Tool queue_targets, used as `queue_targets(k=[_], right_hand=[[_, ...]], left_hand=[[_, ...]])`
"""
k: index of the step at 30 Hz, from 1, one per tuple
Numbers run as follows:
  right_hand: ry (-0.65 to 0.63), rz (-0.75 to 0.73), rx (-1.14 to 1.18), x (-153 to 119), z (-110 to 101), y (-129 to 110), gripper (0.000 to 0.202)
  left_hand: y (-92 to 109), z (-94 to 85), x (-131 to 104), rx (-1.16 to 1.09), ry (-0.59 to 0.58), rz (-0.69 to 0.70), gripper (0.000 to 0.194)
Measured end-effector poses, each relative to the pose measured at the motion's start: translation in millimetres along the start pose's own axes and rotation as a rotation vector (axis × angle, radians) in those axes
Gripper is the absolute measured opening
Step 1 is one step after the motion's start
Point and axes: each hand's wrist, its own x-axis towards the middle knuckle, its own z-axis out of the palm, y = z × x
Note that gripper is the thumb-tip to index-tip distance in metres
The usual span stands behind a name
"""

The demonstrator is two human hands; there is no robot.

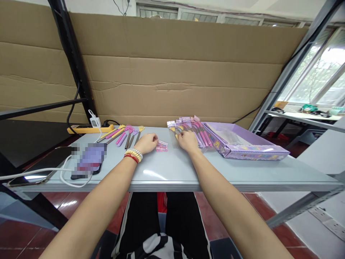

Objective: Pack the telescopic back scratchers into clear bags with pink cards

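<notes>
My left hand, with beaded and red bracelets, rests on the table with its fingers curled together. Its fingertips are beside small pink printed cards; whether they pinch anything is hidden. My right hand has its fingers closed at a clear bag holding a yellow-headed back scratcher. Just beyond it lies a row of bagged pink and purple back scratchers with printed card tops. Left of my left hand are several loose back scratchers with small claw-shaped heads in yellow, pink and purple.
On the right stands an open purple display box with clear plastic inside. At the left lie a phone, a dark tablet-like device and a white cable. Behind them is a yellow power strip. Cardboard walls the back.
</notes>
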Motion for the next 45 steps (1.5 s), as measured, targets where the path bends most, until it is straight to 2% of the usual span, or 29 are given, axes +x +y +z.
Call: queue_targets(k=[6,11,20,24,26,31,37,45], right_hand=[[0.156,-0.066,0.402,5.2,-0.7,0.9,0.035],[0.163,-0.106,0.590,0.6,-4.8,-5.5,0.033],[0.056,-0.176,0.582,-4.8,-7.9,-11.1,0.029],[0.029,-0.201,0.564,-4.7,-6.6,-11.8,0.028],[0.025,-0.211,0.555,-5.1,-6.1,-12.0,0.028],[0.010,-0.222,0.545,-7.1,-5.2,-13.0,0.028],[-0.008,-0.238,0.546,-7.8,-4.1,-12.1,0.027],[-0.012,-0.235,0.553,-7.6,-5.9,-13.0,0.027]], left_hand=[[-3.3,-5.1,-0.6,0.006,0.071,-0.120,0.026],[-3.0,-4.6,-1.7,0.027,0.030,-0.142,0.021],[2.7,-6.9,-5.2,0.116,-0.011,-0.186,0.027],[4.6,-9.3,-8.8,0.332,0.199,-0.314,0.038],[1.8,-9.5,-9.6,0.383,0.252,-0.413,0.045],[-9.4,-8.3,-8.5,0.394,0.129,-0.514,0.046],[-14.8,-8.7,-8.6,0.396,0.165,-0.539,0.047],[-15.2,-10.5,-7.8,0.364,0.095,-0.547,0.038]])
